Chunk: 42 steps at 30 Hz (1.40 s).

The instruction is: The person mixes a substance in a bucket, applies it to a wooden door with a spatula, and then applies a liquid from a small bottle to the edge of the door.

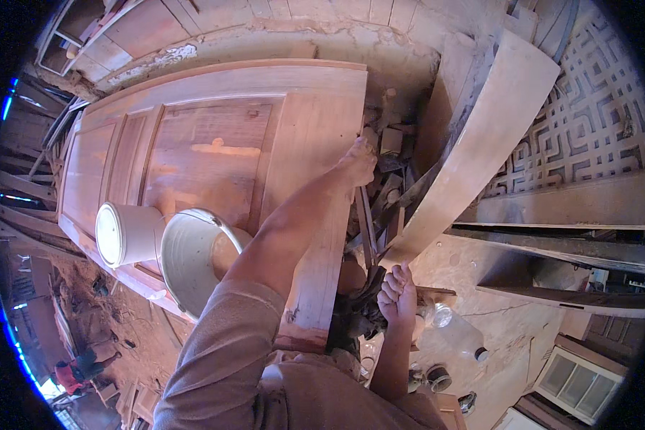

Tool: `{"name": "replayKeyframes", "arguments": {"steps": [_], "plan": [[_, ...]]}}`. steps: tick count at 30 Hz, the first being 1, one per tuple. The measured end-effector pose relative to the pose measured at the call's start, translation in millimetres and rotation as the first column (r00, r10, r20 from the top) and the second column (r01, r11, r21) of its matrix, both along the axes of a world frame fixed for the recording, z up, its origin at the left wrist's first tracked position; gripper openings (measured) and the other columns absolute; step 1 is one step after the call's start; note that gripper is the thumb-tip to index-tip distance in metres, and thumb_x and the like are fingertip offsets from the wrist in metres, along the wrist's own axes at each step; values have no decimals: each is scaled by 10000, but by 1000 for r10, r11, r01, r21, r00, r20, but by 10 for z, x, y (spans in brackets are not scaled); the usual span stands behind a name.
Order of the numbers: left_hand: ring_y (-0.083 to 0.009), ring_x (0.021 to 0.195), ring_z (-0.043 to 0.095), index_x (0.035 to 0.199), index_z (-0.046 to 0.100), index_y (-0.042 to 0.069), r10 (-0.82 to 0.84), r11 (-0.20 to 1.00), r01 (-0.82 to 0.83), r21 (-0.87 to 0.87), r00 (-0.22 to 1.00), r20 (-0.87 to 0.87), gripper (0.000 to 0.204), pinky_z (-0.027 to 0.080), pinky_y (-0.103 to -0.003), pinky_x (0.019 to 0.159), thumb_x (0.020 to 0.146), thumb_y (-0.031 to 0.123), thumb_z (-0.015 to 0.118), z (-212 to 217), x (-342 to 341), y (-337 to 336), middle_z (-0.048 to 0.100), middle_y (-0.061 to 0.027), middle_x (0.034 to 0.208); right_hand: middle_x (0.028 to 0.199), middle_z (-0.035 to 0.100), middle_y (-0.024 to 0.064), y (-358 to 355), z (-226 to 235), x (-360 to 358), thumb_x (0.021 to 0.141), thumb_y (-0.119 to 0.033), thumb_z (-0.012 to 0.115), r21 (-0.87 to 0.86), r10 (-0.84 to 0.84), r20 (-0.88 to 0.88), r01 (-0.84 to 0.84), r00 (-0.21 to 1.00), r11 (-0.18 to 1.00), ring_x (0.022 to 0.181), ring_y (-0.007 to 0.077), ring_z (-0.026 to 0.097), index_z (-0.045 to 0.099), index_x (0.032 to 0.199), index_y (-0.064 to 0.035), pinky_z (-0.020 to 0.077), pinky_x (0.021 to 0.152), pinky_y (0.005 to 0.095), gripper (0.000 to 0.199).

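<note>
A panelled wooden door (301, 136) lies in front of me, with pale patches of filler on its panels. My left hand (358, 162) reaches across to the door's right edge, fingers curled at a cluttered gap; what they hold is hidden. My right hand (397, 294) is closed in a fist near the lower end of a long pale plank (473, 158), and I cannot make out anything inside it. A narrow dark strip (366, 226) runs between the two hands. Beside my left forearm, an open white bucket (183, 276) with a handle rests on the door.
Next to the open bucket is another white bucket (129, 234). At the right lie a clear plastic bottle (459, 334) and a wooden cabinet (566, 301), below a patterned block wall (580, 122). A person in red (68, 376) is at the far lower left.
</note>
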<state>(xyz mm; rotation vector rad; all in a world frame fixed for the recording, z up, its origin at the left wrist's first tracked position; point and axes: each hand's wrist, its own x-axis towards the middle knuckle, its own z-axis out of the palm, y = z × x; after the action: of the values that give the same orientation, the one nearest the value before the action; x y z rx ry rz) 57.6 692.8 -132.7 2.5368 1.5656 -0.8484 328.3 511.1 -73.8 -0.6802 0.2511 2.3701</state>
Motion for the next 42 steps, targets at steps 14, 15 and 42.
{"name": "replayKeyframes", "arguments": {"steps": [14,15,42], "plan": [[-288,1118,586,1094,743,69,7,968,-12,249,1000,20,325,340,-541,1017,913,250,543,-80,9,-279,678,-71,1138,540,306,-70,-4,-42,-306,1068,-380,417,-29,119,-31,-119,992,992,411,49,248,427,728,-162,211,381,211,403],[-288,1118,586,1094,743,69,12,969,-21,245,999,37,325,340,-541,1017,913,250,543,-24,67,-255,678,-71,1138,540,307,-72,23,-70,-300,1068,-372,420,-32,102,-19,-103,995,994,410,47,249,442,737,-159,206,375,212,394],[-420,1191,549,1219,677,39,164,986,-159,-47,980,115,436,324,-756,1010,841,248,617,-345,599,-28,596,-229,1291,559,308,-57,2815,-361,-2440,1061,-408,414,493,182,492,-445,851,747,438,88,264,377,660,-185,244,419,255,461]]}}
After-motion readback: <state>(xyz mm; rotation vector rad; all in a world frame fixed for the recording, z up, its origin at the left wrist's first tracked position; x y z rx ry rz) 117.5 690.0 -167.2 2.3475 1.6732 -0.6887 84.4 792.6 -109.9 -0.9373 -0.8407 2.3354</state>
